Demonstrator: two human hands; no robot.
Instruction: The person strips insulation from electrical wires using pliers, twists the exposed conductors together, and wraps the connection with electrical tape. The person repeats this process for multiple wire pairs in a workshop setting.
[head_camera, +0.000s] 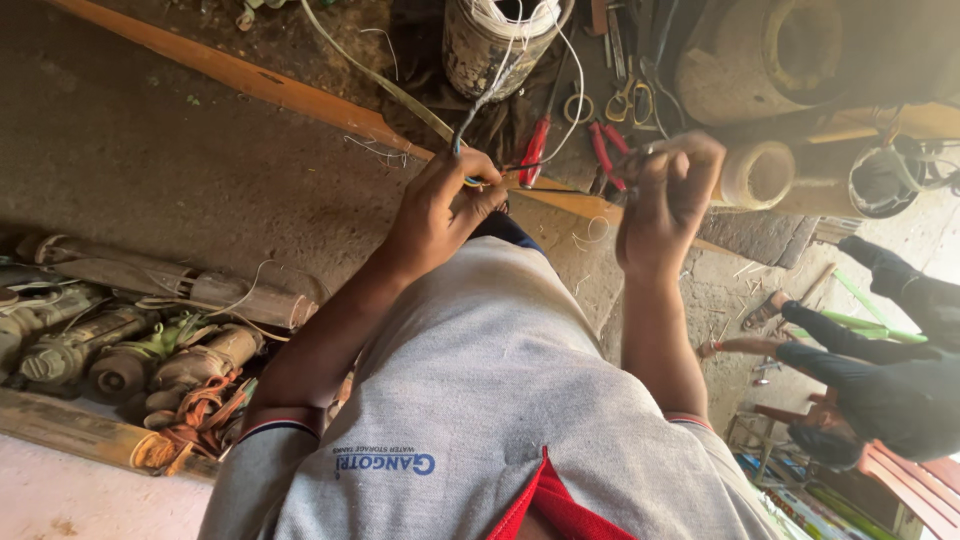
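Observation:
My left hand (440, 205) is closed around a bundle of thin wires (478, 108) that rises to a white wire coil on a dirty drum (500, 40). A blue strand shows between its fingers. My right hand (668, 190) is held at the same height, with its fingers pinched shut on a thin dark strand (575, 165) that runs across from the left hand. Both hands hover above my grey shirt (480, 400). Just beyond them, red-handled pliers (535, 150) and a second red-handled tool (606, 148) lie on the ground.
A long wooden plank (250, 78) crosses the dirt floor. Old pump motors (120, 350) lie at the left. Yellow-handled scissors (628, 100), a cardboard roll (755, 175) and a large cylinder (790, 50) lie at the top right. Another person in dark clothes (880, 380) sits at the right.

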